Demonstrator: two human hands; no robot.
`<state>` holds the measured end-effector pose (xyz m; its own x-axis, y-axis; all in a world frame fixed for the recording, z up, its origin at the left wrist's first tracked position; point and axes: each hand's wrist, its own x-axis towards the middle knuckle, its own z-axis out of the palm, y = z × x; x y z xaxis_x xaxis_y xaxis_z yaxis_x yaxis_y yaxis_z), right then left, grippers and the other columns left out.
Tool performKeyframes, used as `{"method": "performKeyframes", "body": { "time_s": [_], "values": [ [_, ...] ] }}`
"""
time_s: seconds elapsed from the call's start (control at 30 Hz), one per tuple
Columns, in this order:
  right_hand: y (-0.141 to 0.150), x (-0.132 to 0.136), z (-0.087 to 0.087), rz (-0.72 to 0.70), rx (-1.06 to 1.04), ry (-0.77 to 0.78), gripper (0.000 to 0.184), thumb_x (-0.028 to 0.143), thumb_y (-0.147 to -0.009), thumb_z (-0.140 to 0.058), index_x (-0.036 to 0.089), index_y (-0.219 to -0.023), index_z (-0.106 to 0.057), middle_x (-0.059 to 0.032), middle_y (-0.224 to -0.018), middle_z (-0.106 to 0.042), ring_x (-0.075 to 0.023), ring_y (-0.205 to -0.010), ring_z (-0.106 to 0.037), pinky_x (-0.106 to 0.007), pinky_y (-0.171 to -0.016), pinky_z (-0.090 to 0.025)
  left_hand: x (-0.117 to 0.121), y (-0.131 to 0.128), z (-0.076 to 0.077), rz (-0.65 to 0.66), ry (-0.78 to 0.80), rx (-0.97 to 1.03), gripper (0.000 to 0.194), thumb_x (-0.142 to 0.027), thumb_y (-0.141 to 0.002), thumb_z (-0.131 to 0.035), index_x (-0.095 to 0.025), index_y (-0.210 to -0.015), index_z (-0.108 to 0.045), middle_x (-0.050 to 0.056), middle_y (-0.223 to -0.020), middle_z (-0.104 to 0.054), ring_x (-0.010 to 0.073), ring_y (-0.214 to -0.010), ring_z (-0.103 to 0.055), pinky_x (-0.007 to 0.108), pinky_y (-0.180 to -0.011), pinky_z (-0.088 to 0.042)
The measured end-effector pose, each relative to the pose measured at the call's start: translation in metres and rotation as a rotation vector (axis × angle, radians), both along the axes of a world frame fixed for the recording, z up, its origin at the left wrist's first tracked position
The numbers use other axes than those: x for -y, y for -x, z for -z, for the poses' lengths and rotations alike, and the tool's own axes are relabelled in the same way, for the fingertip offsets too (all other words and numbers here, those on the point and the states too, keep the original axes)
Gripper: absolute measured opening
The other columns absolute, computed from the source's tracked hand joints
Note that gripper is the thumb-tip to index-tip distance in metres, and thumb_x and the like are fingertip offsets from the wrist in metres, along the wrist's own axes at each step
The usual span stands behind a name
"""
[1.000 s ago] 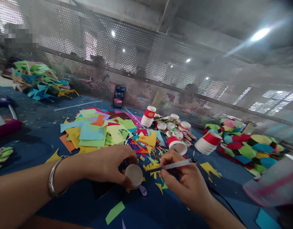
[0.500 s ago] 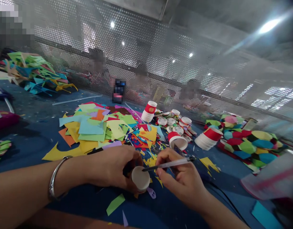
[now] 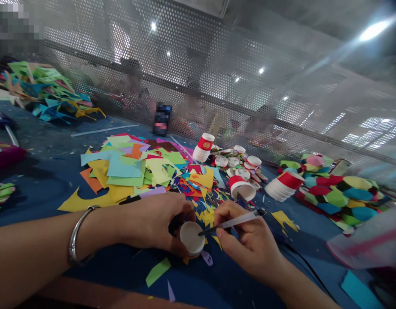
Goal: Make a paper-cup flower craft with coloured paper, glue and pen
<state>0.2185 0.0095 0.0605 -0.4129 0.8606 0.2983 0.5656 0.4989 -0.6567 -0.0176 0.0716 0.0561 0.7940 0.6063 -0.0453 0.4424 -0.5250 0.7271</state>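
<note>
In the head view, my left hand [image 3: 162, 221] is closed round a small paper cup [image 3: 192, 237], its white round base turned up toward me. The cup's sides are mostly hidden by my fingers. My right hand [image 3: 246, 240] pinches a pen [image 3: 238, 219] with a clear barrel. The pen's dark tip is at the cup's base, and I cannot tell whether it touches. Behind my right fingers shows a dark pointed thing, too small to make out. A purple paper scrap [image 3: 207, 258] lies beside the cup.
Coloured paper pieces [image 3: 125, 165] spread across the blue table [image 3: 98, 283]. Beyond are a stack of red-and-white cups [image 3: 203, 148], a leaning stack [image 3: 283, 185] and a tipped cup [image 3: 242, 189]. A translucent container [image 3: 365, 240] stands right, near a black cable [image 3: 307, 266].
The view has shifted slightly, so most things sit a little to the right. Both hands keep their holds, with the pen tip still at the cup's base.
</note>
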Motion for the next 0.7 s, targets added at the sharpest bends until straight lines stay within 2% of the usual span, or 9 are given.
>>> {"method": "performKeyframes", "body": {
  "time_s": [0.27, 0.57, 0.7],
  "values": [
    [0.0003, 0.0026, -0.0002, 0.019, -0.003, 0.03, 0.006, 0.018, -0.081, -0.053, 0.023, -0.079, -0.054, 0.0028, -0.067, -0.052, -0.0127, -0.06, -0.047, -0.025, -0.05, -0.037, 0.0004, 0.0003, -0.0004, -0.017, 0.006, -0.004, 0.048, -0.06, -0.065, -0.08, -0.025, -0.097, -0.071, 0.002, -0.088, -0.067, 0.018, -0.072, -0.057, 0.029, -0.055, -0.034],
    [0.0024, 0.0037, -0.0028, -0.015, 0.014, 0.033, 0.006, 0.016, -0.078, -0.051, 0.022, -0.076, -0.052, 0.0023, -0.068, -0.051, -0.0122, -0.06, -0.045, -0.025, -0.049, -0.035, 0.0002, 0.0, -0.0025, -0.021, -0.055, -0.014, 0.045, -0.057, -0.065, -0.082, -0.029, -0.099, -0.071, 0.002, -0.095, -0.067, 0.0204, -0.081, -0.058, 0.029, -0.062, -0.037],
    [0.003, 0.002, -0.0042, -0.019, 0.004, 0.081, 0.007, 0.016, -0.077, -0.05, 0.022, -0.076, -0.052, 0.0027, -0.068, -0.051, -0.0119, -0.059, -0.044, -0.025, -0.049, -0.035, 0.0003, 0.0002, -0.0027, -0.019, -0.081, -0.014, 0.048, -0.058, -0.066, -0.082, -0.03, -0.103, -0.071, 0.002, -0.1, -0.066, 0.0225, -0.088, -0.059, 0.031, -0.068, -0.039]
  ]
}}
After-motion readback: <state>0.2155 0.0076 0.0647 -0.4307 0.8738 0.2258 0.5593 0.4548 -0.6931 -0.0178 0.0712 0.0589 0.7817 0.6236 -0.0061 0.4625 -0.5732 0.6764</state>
